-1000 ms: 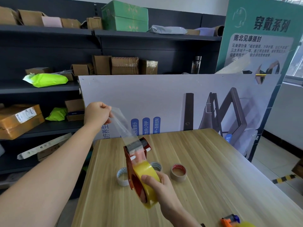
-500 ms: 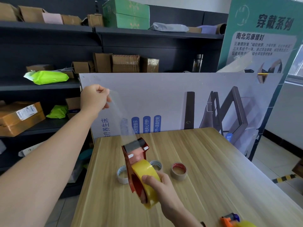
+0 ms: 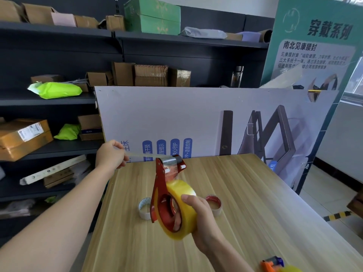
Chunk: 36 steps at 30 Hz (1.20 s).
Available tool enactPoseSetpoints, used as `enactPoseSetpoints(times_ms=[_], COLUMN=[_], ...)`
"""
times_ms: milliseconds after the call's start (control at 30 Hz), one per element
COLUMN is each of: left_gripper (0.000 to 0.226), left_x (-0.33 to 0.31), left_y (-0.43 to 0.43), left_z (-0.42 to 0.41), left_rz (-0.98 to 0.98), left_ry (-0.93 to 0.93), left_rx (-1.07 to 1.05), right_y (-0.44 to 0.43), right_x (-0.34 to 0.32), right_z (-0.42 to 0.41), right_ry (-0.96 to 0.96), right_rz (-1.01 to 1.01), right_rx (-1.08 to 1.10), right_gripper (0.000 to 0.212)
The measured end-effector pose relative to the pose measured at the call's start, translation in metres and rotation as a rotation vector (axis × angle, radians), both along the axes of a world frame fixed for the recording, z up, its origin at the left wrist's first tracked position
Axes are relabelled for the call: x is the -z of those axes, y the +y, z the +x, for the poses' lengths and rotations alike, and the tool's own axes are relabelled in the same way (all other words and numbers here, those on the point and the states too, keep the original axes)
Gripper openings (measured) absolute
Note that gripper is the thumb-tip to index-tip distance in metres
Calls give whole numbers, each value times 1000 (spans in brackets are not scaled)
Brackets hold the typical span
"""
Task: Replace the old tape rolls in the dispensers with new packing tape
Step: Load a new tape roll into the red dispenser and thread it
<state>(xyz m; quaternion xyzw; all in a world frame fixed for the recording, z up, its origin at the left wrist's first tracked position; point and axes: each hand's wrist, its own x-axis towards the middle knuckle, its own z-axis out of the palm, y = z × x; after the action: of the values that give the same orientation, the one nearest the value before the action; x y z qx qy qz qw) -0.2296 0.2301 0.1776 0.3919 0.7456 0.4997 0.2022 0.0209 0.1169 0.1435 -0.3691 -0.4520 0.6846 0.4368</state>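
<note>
- left hand point(image 3: 111, 154), past the desk's far-left edge: grip closed in a pinch on the free end of the tape strip point(image 3: 141, 154). The strip runs taut & nearly level to the dispenser head.
- Risk here: if the pinch slips, the sticky strip prob. snaps back onto the roll or folds on itself, & the end is hard to find again.
- red dispenser point(image 3: 160, 179), held above mid desk: the strip goes over the roller/blade at the top. If pulled crooked it could ride off the roller or catch the teeth & tear early.
- new tape roll point(image 3: 183, 211), yellowish-clear, on the dispenser hub. Can't tell if it's fully seated. If not, the pull may walk it off.
- right hand point(image 3: 200, 218): grip wrapped round the roll from the right, thumb on its outer face. If it clamps too hard the roll can't turn, so the strip could stretch or snap.
- desk point(image 3: 265, 203): light wood grain. A whitish old core point(image 3: 144, 210) lies just left of the dispenser & a red-rimmed old core point(image 3: 215, 204) just right of the hand. A second dispenser point(image 3: 272, 264), orange/blue, sits at the near right, partly cut off.
- Room: dark shelves point(image 3: 64, 146) on the left w/ cardboard boxes & green bags. A printed board point(image 3: 196, 114) stands along the desk's far edge, w/ a green banner point(image 3: 314, 55) at far right & pale floor point(image 3: 330, 193) to the right.
</note>
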Motion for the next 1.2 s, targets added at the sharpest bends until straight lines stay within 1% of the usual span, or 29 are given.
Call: enactPoseSetpoints(times_ms=[67, 233, 300, 333, 400, 467, 633, 700, 767, 900, 1000, 1200], left_gripper=[16, 15, 19, 20, 21, 19, 7, 8, 12, 16, 18, 31], left_x=[11, 38, 47, 51, 61, 70, 82, 84, 87, 96, 97, 96], left_y=[-4, -16, -22, -25, -32, -39, -62, -71, -79, -94, -106, -127], left_z=[4, 18, 24, 27, 35, 46, 85, 100, 110, 119, 126, 140], left_rz=[-37, -175, -212, -234, -286, -324, -289, -265, -257, -253, -243, -227], left_ry=[12, -9, -31, -49, -111, -208, -487, -586, -656, -714, -733, -809], left_rx=[25, 145, 200, 223, 268, 308, 338, 325, 308, 309, 310, 278], right_y=[3, 8, 8, 7, 9, 11, 14, 15, 15, 11, 6, -8], right_x=[1, -1, -5, -7, -8, -10, -13, -11, -10, -9, -8, -15], right_z=[-1, 3, 5, 7, 11, 14, 19, 22, 24, 27, 28, 29], right_ry=[21, 58, 56, 57, 68, 74, 84, 89, 69, 53, 40, 19], right_rz=[15, -72, -88, -91, -92, -87, -106, -124, -140, -169, -179, -190], right_rx=[5, 40, 71, 86, 110, 120, 128, 134, 139, 106, 80, 70], right_gripper=[45, 40, 30, 30, 46, 53, 44, 37, 36, 30, 30, 28])
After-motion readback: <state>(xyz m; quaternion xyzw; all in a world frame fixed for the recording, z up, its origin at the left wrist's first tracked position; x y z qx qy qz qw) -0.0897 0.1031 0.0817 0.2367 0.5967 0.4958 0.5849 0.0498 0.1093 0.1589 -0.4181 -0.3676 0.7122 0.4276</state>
